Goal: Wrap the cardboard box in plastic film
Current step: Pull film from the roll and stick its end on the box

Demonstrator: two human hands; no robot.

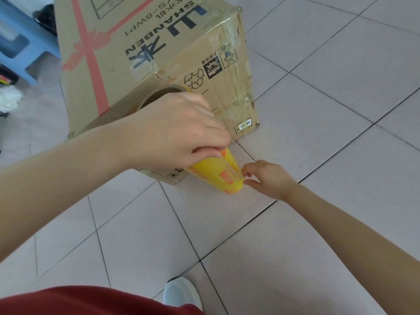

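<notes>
One cardboard box [159, 53] stands on the tiled floor [318, 133], with the yellow film roll [218, 176] upright just beside its near corner. The left hand [177, 130] grips the roll's top, while the right hand [266, 180] pinches at the film's edge low down with curled fingers [248, 172]. Pulled unevenly, the thin film could tear or cling back, and the roll may tip.

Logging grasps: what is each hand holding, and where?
The left hand grips the film roll near its top end; the right hand pinches at its lower side, likely the film edge.
</notes>
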